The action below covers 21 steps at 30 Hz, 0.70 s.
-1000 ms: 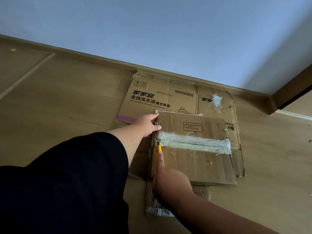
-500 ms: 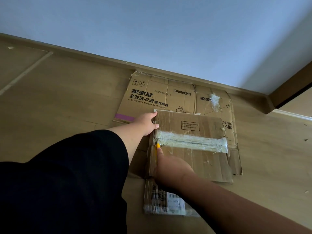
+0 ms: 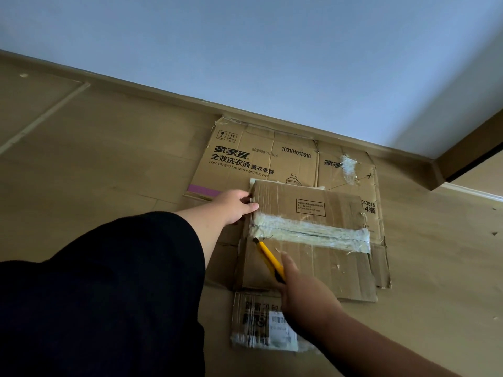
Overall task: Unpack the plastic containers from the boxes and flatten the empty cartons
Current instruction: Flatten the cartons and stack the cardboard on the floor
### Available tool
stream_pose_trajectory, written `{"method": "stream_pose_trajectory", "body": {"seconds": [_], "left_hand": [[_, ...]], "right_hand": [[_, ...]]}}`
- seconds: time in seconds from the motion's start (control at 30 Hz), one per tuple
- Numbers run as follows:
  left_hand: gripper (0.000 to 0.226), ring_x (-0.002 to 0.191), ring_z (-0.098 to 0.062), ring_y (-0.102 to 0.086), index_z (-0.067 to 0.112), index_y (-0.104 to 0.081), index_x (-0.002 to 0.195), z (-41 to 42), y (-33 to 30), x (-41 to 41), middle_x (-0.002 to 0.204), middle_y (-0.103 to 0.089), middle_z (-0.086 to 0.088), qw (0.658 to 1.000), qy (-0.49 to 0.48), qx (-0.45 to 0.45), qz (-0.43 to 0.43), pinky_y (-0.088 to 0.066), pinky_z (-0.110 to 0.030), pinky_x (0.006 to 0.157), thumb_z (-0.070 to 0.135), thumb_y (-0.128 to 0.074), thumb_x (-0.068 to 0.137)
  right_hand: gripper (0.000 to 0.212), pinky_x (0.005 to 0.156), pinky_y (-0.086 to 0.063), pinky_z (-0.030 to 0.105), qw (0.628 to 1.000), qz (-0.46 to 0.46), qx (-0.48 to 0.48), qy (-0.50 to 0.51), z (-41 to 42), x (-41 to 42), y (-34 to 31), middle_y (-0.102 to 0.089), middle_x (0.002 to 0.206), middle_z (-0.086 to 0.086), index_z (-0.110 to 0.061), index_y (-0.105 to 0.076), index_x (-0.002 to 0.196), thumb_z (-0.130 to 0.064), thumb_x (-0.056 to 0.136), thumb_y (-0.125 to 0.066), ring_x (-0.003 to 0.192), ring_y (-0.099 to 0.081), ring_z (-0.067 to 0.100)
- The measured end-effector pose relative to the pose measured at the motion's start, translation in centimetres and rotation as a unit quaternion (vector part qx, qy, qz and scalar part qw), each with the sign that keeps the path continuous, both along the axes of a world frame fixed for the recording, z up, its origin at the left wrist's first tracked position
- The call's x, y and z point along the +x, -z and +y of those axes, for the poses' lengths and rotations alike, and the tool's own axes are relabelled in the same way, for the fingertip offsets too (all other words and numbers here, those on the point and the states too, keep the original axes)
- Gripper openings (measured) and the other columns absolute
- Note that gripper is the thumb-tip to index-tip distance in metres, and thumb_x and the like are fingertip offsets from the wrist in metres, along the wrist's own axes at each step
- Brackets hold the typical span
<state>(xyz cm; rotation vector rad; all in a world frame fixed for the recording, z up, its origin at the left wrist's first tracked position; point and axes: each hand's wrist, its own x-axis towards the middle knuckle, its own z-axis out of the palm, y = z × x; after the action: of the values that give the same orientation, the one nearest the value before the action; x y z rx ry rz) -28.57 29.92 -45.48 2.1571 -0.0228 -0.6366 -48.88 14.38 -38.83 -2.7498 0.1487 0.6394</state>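
Note:
A flattened brown carton with a strip of clear tape across its middle lies on the floor. My left hand grips its far left corner. My right hand holds a yellow utility knife, whose tip rests at the left end of the tape. Under this carton lies a larger flattened detergent carton with black print. A smaller taped carton with a shipping label sticks out at the near side, partly hidden by my right hand. No plastic containers are in view.
The cartons lie on a wooden floor against a skirting board and a pale wall. A door frame edge stands at the right. A loose wad of tape sticks to the detergent carton.
My right hand has drawn back toward me and tilted the knife, so more of its yellow body shows. The small labelled carton has come into view. My left hand has stayed on the corner.

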Motion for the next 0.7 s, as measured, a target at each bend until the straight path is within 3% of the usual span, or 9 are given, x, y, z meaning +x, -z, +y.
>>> {"method": "stream_pose_trajectory", "body": {"seconds": [0.03, 0.1, 0.2, 0.33, 0.47, 0.7], "left_hand": [[0.065, 0.117, -0.024, -0.057, 0.022, -0.048, 0.144, 0.0, -0.1, 0.1, 0.139, -0.057, -0.003, 1.0, -0.004, -0.004, 0.007, -0.05, -0.043, 0.1, 0.044, -0.07, 0.087], [0.068, 0.121, -0.026, -0.055, 0.021, -0.047, 0.145, 0.0, -0.3, 0.3, 0.14, -0.055, -0.004, 1.0, -0.008, -0.005, 0.017, -0.049, -0.041, 0.101, 0.041, -0.073, 0.086], [0.07, 0.118, -0.026, -0.057, 0.02, -0.044, 0.147, 0.0, -0.4, 0.5, 0.141, -0.054, -0.006, 0.999, -0.012, -0.011, 0.038, -0.052, -0.037, 0.094, 0.038, -0.073, 0.086], [0.068, 0.107, -0.024, -0.062, 0.023, -0.044, 0.147, -0.2, -0.6, 0.4, 0.134, -0.059, -0.005, 0.997, -0.023, -0.027, 0.063, -0.057, -0.042, 0.086, 0.035, -0.073, 0.087], [0.064, 0.104, -0.024, -0.064, 0.026, -0.047, 0.144, -0.4, -0.9, 0.3, 0.126, -0.063, -0.003, 0.995, -0.034, -0.044, 0.088, -0.056, -0.037, 0.076, 0.032, -0.074, 0.086], [0.062, 0.104, -0.023, -0.063, 0.025, -0.046, 0.145, -0.4, -1.5, 0.2, 0.126, -0.062, -0.003, 0.995, -0.026, -0.031, 0.087, -0.055, -0.047, 0.09, 0.031, -0.071, 0.088]], "right_hand": [[0.049, 0.056, -0.055, 0.026, 1.0, -0.013, -0.013, -0.004, -0.7, 0.3, -0.2, -0.061, 0.079, -0.006, -0.03, -0.028, 0.145, -0.021, 0.101, -0.048, 0.063, -0.06, 0.007], [0.028, 0.053, -0.044, 0.018, 0.999, -0.035, -0.035, -0.02, -2.1, 1.0, -1.0, -0.056, 0.086, -0.011, -0.029, -0.045, 0.128, -0.02, 0.102, -0.047, 0.066, -0.054, 0.003], [0.034, 0.06, -0.037, 0.016, 0.993, -0.076, -0.065, -0.062, -4.2, 2.3, -1.5, -0.055, 0.102, -0.012, -0.032, -0.041, 0.134, -0.022, 0.102, -0.045, 0.078, -0.051, 0.004], [0.04, 0.071, -0.047, 0.027, 0.982, -0.112, -0.099, -0.115, -5.9, 4.8, -1.3, -0.059, 0.115, -0.006, -0.033, -0.037, 0.139, -0.022, 0.102, -0.046, 0.096, -0.055, 0.014], [0.043, 0.067, -0.047, 0.028, 0.971, -0.116, -0.118, -0.172, -6.5, 7.5, -1.3, -0.058, 0.112, -0.003, -0.032, -0.037, 0.137, -0.018, 0.099, -0.048, 0.089, -0.053, 0.016], [0.05, 0.065, -0.042, 0.027, 0.961, -0.109, -0.13, -0.22, -6.2, 8.9, -0.9, -0.056, 0.113, -0.002, -0.033, -0.034, 0.139, -0.014, 0.096, -0.051, 0.088, -0.047, 0.014]]}}
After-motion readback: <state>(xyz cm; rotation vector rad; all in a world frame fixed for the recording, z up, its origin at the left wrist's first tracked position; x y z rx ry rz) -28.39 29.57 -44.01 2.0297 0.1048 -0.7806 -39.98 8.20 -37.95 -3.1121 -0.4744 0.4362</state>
